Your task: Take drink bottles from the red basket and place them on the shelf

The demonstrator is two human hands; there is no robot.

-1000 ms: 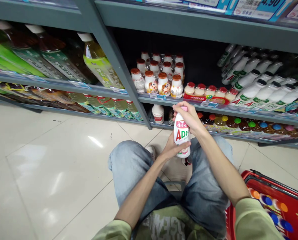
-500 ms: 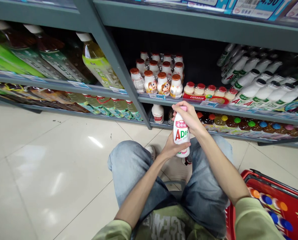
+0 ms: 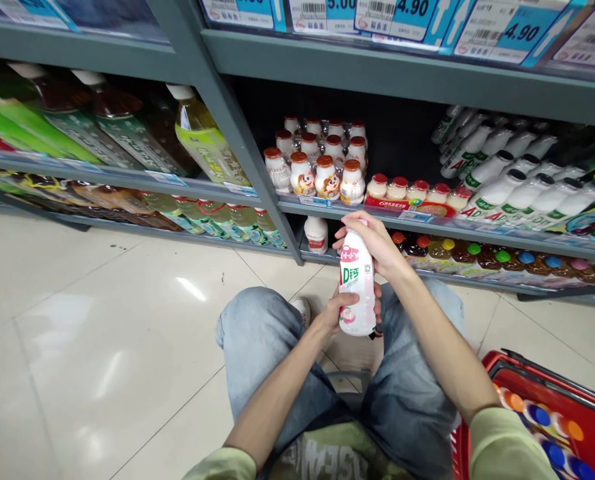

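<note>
Bottle point(image 3: 364, 283) extends lengthwise from right hand point(image 3: 378, 245) to left hand point(image 3: 333, 312). The former clasps its top; the latter grips its lower half.

The bare left forearm point(image 3: 280, 390), below a pale green cloth sleeve point(image 3: 227, 465), is angled inward, and the left hand point(image 3: 335, 313) is curled low in a wrapped grip — thumb point(image 3: 349, 299) laid across the front, fingertips point(image 3: 378, 305) shown at the far side. The bare right forearm point(image 3: 440, 339) is slanted in opposite; the right hand point(image 3: 374, 243) is arched above the left, its fingers point(image 3: 354, 218) bent over and inward — the two held apart. Both knees point(image 3: 257, 317), clad in faded blue denim, are parted wide.
</note>
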